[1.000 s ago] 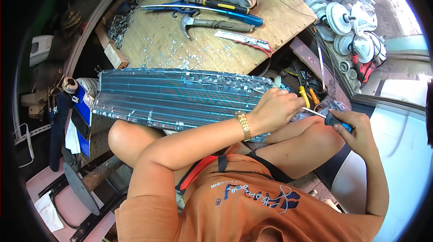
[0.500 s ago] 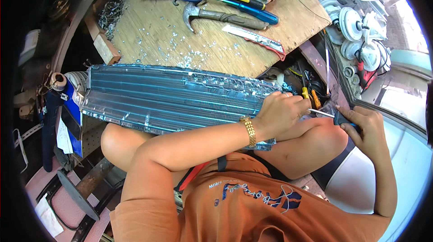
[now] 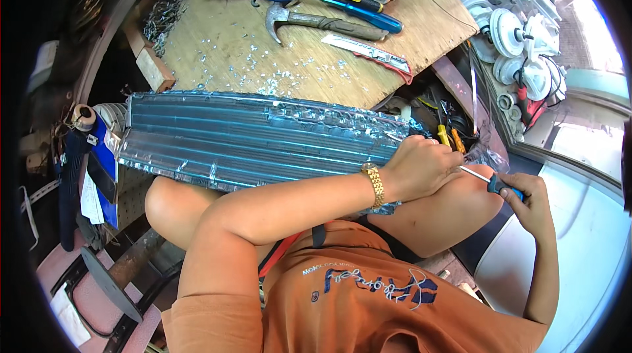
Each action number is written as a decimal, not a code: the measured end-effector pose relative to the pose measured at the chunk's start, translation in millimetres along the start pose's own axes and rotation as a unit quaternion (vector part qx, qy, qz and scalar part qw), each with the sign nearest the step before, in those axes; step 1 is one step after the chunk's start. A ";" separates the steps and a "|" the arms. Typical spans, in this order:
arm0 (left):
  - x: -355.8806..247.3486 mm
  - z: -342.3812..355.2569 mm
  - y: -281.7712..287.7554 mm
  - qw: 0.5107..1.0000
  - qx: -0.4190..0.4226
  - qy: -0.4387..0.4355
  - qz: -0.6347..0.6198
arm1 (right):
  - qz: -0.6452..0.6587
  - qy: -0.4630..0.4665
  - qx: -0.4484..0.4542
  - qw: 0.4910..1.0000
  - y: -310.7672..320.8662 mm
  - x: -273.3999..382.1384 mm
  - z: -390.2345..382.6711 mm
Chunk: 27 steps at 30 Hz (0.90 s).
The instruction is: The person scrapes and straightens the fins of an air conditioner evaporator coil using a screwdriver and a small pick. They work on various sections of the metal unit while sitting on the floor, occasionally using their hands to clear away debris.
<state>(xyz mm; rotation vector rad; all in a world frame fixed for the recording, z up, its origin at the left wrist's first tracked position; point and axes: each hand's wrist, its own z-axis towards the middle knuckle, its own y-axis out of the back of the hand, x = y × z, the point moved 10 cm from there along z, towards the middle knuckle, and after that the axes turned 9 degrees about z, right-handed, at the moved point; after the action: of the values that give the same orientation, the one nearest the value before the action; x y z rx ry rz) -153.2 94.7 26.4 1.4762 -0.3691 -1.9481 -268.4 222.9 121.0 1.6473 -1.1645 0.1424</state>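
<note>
My left hand point(image 3: 422, 165) is closed over the long metal shaft of a screwdriver at the right end of a long finned metal coil point(image 3: 263, 135). The coil lies across my lap along the bench's near edge, its fins crumpled along the upper right. My right hand point(image 3: 534, 205) grips the blue-and-black screwdriver handle point(image 3: 495, 184); the shaft runs leftward under my left hand, with a thin length showing beyond my knuckles. Just past that hand are a yellow-handled tool point(image 3: 442, 134) and an orange-handled one point(image 3: 458, 142).
On the plywood bench point(image 3: 217, 30) lie metal flakes, a hammer point(image 3: 329, 26), a utility knife point(image 3: 368, 55) and several long-handled tools point(image 3: 355, 14). White round plastic parts point(image 3: 507, 37) crowd the right side. A round metal plate point(image 3: 108, 284) stands at lower left.
My left hand has shifted rightward along the shaft, toward the handle. In the last half second my right hand has moved slightly left and down, still holding the screwdriver.
</note>
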 end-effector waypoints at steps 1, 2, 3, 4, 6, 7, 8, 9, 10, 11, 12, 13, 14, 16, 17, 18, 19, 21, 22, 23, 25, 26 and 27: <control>0.9 -0.8 -0.1 1.000 -0.001 0.001 0.002 | 0.000 0.002 0.001 1.000 -0.9 -3.1 0.5; 2.0 -1.0 -2.0 1.000 0.007 0.002 0.012 | -0.005 0.013 0.003 1.000 -2.2 -6.8 0.9; 3.4 -2.1 -4.1 1.000 0.018 0.003 0.021 | -0.009 0.022 0.006 1.000 -5.1 -4.8 3.3; 4.0 -3.5 -4.5 1.000 0.020 0.006 0.021 | -0.007 0.022 0.008 1.000 -4.9 -1.0 6.3; 5.5 -4.1 2.2 0.999 -0.010 0.022 0.029 | -0.076 0.025 0.010 0.997 -0.5 16.4 13.8; 4.0 -3.5 3.4 0.999 -0.009 0.020 0.027 | -0.077 0.023 0.009 0.997 0.5 19.1 14.6; 5.3 -3.6 2.9 0.999 0.001 0.032 0.031 | -0.098 0.032 0.005 0.995 1.7 23.1 14.5; 6.8 -3.4 3.6 0.998 0.011 0.044 0.038 | -0.119 0.042 0.001 0.992 3.1 28.7 14.0; 5.0 -3.6 6.3 0.998 0.011 0.041 0.038 | -0.120 0.042 -0.002 0.992 3.8 35.8 11.6; 5.8 -6.4 7.5 0.998 0.014 0.050 0.032 | -0.199 0.100 -0.014 0.975 1.0 55.1 7.3; 6.8 -9.2 8.8 0.998 0.018 0.058 0.026 | -0.276 0.157 -0.026 0.948 -5.1 71.8 1.0; 8.4 -11.8 11.4 0.998 0.019 0.060 0.029 | -0.273 0.159 -0.027 0.948 -10.8 75.5 -2.6; 8.9 -14.9 11.0 0.998 0.036 0.051 0.016 | -0.298 0.164 -0.042 0.940 -14.8 81.6 -8.4; 5.8 -17.6 7.5 0.998 0.056 0.034 0.003 | -0.298 0.150 -0.062 0.941 -20.0 82.0 -22.5; 2.8 -19.0 4.1 0.997 0.069 0.024 0.012 | -0.298 0.148 -0.067 0.941 -19.8 81.0 -29.4; -0.2 -19.9 1.9 0.996 0.082 0.016 0.023 | -0.248 0.120 -0.057 0.960 -18.8 71.5 -32.9; -3.7 -20.9 1.2 0.996 0.084 0.014 0.027 | -0.197 0.091 -0.046 0.975 -18.1 61.6 -37.8; -21.3 -24.0 0.1 0.992 0.077 -0.044 0.089 | -0.123 0.054 -0.033 0.990 -15.0 45.5 -55.5; -23.2 -22.6 -2.1 0.992 0.078 -0.044 0.090 | -0.087 0.057 -0.046 0.994 -11.5 42.8 -63.1; -27.4 -18.9 -0.3 0.993 0.055 -0.056 0.083 | -0.051 0.060 -0.059 0.995 -8.7 41.3 -67.6; -32.3 -16.4 2.5 0.994 0.032 -0.070 0.075 | -0.066 0.082 -0.080 0.991 -7.6 41.4 -70.7; -31.1 -16.3 3.5 0.995 0.031 -0.064 0.068 | -0.082 0.104 -0.100 0.986 -5.6 45.2 -71.8; -28.0 -16.8 2.6 0.996 0.029 -0.058 0.060 | -0.085 0.104 -0.100 0.986 -5.6 47.4 -69.9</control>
<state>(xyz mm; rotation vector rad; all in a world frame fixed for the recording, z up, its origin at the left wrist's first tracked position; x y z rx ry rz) -132.5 113.6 43.4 1.3481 -0.5569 -1.9457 -209.3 249.1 175.8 1.5066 -0.8488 0.0845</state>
